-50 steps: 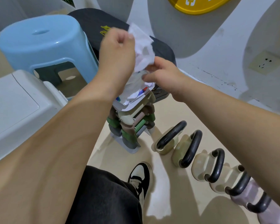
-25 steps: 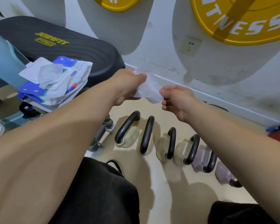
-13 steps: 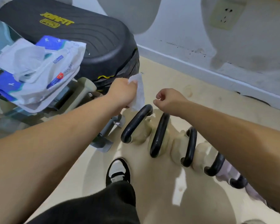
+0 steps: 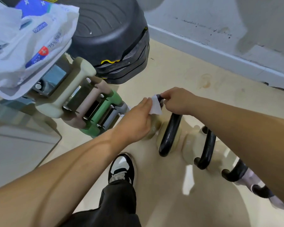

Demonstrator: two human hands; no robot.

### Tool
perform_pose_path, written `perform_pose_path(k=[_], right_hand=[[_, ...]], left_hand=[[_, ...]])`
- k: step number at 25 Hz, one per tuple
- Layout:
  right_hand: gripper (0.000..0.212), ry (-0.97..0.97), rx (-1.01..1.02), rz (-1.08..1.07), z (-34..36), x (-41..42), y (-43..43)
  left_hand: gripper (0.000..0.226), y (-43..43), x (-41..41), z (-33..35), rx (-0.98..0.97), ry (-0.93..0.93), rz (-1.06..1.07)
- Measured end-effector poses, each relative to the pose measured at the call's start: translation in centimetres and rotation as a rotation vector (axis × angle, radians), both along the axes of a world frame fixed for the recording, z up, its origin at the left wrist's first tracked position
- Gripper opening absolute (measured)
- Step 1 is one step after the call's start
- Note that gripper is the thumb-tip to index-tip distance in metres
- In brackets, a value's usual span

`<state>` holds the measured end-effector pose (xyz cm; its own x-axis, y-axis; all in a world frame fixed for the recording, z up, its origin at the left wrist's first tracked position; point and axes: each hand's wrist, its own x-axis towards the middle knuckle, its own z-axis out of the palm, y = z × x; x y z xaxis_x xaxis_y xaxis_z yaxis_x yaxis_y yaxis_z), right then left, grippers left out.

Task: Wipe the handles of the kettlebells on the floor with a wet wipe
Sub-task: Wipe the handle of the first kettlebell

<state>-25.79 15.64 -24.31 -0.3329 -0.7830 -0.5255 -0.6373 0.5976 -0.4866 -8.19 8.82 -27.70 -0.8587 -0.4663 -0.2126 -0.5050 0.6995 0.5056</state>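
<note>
Kettlebells point(image 4: 187, 141) stood in a floor row. We had lowered the wipe point(image 4: 155, 106) onto the first handle point(image 4: 160, 98), left hand point(image 4: 138, 123) and right hand point(image 4: 177, 101) pinching it; wiping could begin.

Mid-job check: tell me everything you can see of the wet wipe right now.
The wet wipe is a small white sheet, thin and soft-looking, showing as a folded, roughly triangular flap. It is pinched between the left hand and the right hand, which close in from either side, and is draped over the top of the nearest kettlebell's black handle, low over the floor. Most of it is hidden by the hands; dampness cannot be judged.
</note>
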Motion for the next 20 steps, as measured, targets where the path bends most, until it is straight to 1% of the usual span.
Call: perform_pose_path(k=[1, 3, 5, 6, 7, 8, 9, 10, 11, 12, 14, 17, 20], right_hand=[[0.042, 0.005, 0.014, -0.002, 0.4, 0.1, 0.0], [0.046, 0.008, 0.045, -0.007, 0.9, 0.1, 0.1], [0.049, 0.009, 0.066, -0.003, 1.2, 0.0, 0.2], [0.049, 0.007, 0.067, 0.004, 1.2, 0.0, 0.2], [0.05, 0.002, 0.065, 0.012, 1.4, 0.0, 0.2], [0.053, -0.006, 0.065, 0.016, 1.5, 0.0, 0.2], [0.057, -0.018, 0.069, 0.017, 1.6, 0.0, 0.3], [0.061, -0.031, 0.074, 0.014, 1.7, 0.0, 0.4], [0.064, -0.038, 0.078, 0.006, 1.7, -0.1, 0.5], [0.064, -0.04, 0.083, -0.001, 1.8, -0.1, 0.5], [0.059, -0.036, 0.096, 0.008, 1.8, 0.0, 0.5], [0.06, -0.014, 0.118, 0.032, 1.7, 0.2, 0.4], [0.06, 0.004, 0.126, 0.048, 1.6, 0.1, 0.3]], left_hand=[[0.037, 0.1, 0.6, 0.3, -0.016, 0.024, -0.039], [0.042, 0.9, 2.2, 0.7, -0.034, 0.074, -0.066], [0.041, 1.2, 2.5, 1.1, -0.001, 0.191, 0.109], [0.039, 0.8, 1.7, 1.0, -0.051, 0.211, 0.179], [0.032, 0.3, 0.5, 0.6, -0.129, 0.167, 0.212], [0.021, -0.2, -1.2, -0.1, -0.171, 0.079, 0.206], [0.016, -0.6, -3.0, -0.7, -0.185, -0.043, 0.183], [0.026, -0.8, -4.6, -1.1, -0.188, -0.159, 0.156], [0.037, -0.9, -5.7, -1.8, -0.181, -0.231, 0.122], [0.041, -0.9, -6.3, -2.2, -0.174, -0.25, 0.103], [0.043, -0.8, -5.7, -2.4, -0.169, -0.222, 0.1], [0.046, 0.0, -1.8, -2.7, -0.199, -0.134, 0.145], [0.051, 1.5, 1.8, -2.5, -0.255, -0.129, 0.159]])
